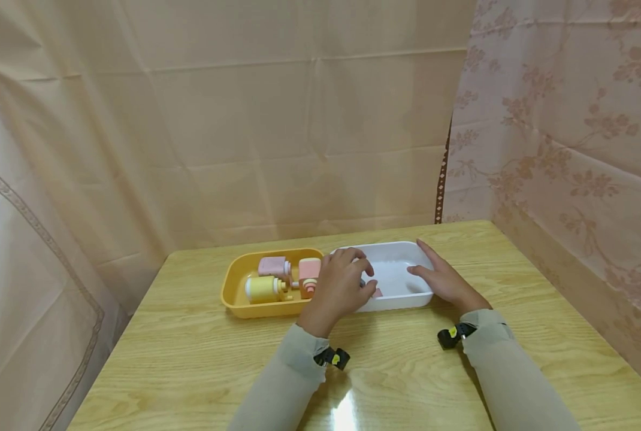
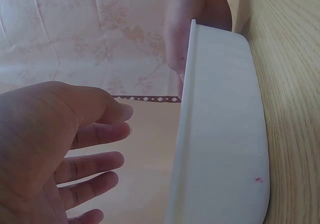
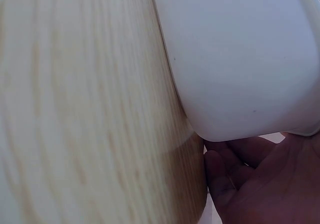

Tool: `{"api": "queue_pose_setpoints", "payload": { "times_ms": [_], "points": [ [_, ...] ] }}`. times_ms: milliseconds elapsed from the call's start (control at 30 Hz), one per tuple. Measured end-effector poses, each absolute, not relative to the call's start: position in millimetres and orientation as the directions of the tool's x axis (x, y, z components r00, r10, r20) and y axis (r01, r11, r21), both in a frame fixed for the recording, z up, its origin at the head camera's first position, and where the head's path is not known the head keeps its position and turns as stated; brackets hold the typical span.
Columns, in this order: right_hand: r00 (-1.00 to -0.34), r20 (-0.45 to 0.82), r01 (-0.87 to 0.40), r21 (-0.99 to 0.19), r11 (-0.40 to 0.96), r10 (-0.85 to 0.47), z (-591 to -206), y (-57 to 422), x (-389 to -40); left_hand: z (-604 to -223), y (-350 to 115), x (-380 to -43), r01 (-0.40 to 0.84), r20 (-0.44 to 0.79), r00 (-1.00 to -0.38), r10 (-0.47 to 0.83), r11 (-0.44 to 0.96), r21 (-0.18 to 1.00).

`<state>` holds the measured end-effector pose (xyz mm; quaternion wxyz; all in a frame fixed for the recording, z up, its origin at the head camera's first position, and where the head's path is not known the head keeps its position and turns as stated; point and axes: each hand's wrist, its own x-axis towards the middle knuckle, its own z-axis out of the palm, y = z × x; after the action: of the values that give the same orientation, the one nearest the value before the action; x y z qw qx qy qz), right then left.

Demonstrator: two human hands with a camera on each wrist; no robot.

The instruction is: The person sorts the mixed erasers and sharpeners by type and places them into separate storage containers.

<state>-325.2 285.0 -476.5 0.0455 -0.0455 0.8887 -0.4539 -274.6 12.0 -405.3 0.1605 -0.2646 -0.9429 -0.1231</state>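
Note:
My right hand (image 1: 446,280) grips the right end of a white tray (image 1: 396,272), thumb over the rim and inside, fingers along the outer wall (image 3: 240,68). Above the tray's left end hovers my left hand (image 1: 342,284), its fingers loosely bent and apart. Nothing shows between the left fingers (image 2: 95,161) in the left wrist view. Beneath that hand, a small pink piece (image 1: 377,293) lies in the tray, mostly hidden.
Left of the white tray stands a yellow tray (image 1: 269,310). It holds a pale pink toy bottle (image 1: 271,266), a yellow toy bottle (image 1: 261,290) and a coral-pink toy bottle (image 1: 310,269). Both trays rest on a wooden table (image 1: 191,335) before a beige curtain (image 1: 245,149).

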Motion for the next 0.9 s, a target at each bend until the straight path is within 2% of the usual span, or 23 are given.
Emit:
{"api": "queue_pose_setpoints", "payload": {
  "times_ms": [900],
  "points": [
    [-0.992,-0.032,-0.049,-0.805,0.591,-0.126,-475.5,286.3,-326.4,-404.5,10.3,-275.3,0.548,0.38,-0.799,0.466,0.825,0.139]
  ]
}}
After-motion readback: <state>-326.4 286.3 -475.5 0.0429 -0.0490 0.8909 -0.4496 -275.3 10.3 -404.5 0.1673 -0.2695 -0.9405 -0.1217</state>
